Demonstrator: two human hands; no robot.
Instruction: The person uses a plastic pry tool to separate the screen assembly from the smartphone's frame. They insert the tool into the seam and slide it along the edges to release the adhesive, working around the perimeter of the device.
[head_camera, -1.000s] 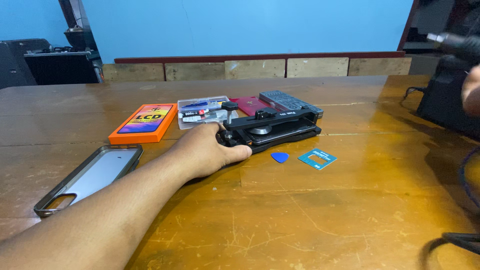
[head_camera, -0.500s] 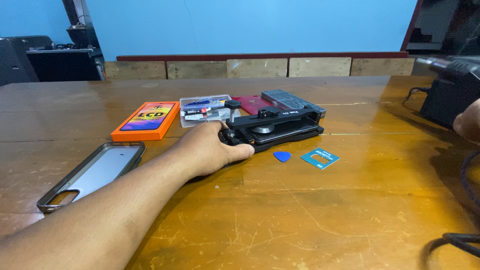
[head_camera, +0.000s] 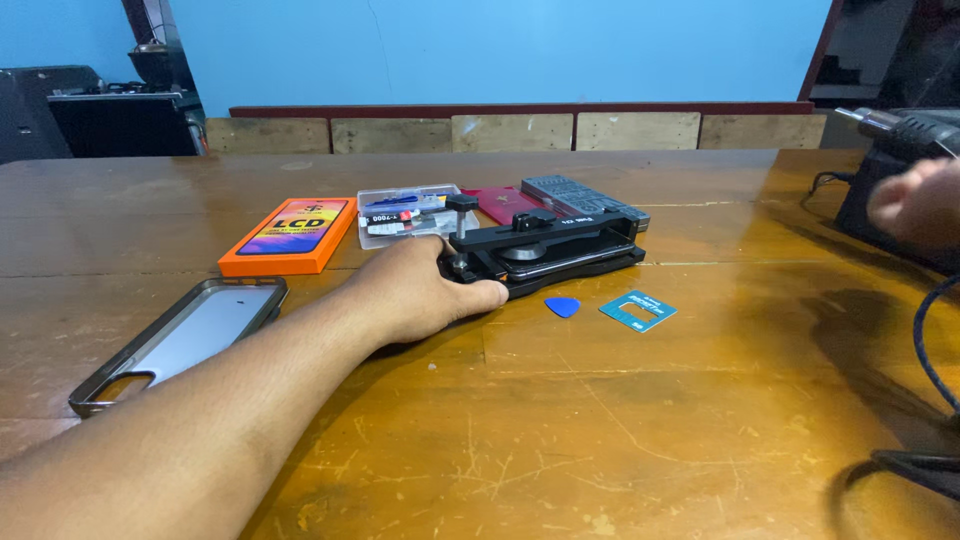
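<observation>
My left hand (head_camera: 420, 292) rests on the wooden table (head_camera: 600, 430) and grips the near left end of a black clamp fixture (head_camera: 560, 250) that holds a phone. A metal screw post (head_camera: 461, 215) stands at that end. My right hand (head_camera: 915, 200) is blurred at the right edge, close to a black station box (head_camera: 880, 190) and the heat gun nozzle (head_camera: 870, 120) on it; whether it holds anything does not show. A blue pick (head_camera: 562, 306) and a teal card (head_camera: 637, 310) lie just in front of the fixture.
An orange flat box (head_camera: 290, 234), a clear parts case (head_camera: 405, 212), a dark red item (head_camera: 505, 203) and a grey slab (head_camera: 575, 195) lie behind the fixture. A clear phone case (head_camera: 180, 340) sits at left. Black cables (head_camera: 925, 400) run along the right edge.
My right hand has dropped from the upper right corner to beside the black station box. My left hand has kept its hold on the fixture.
</observation>
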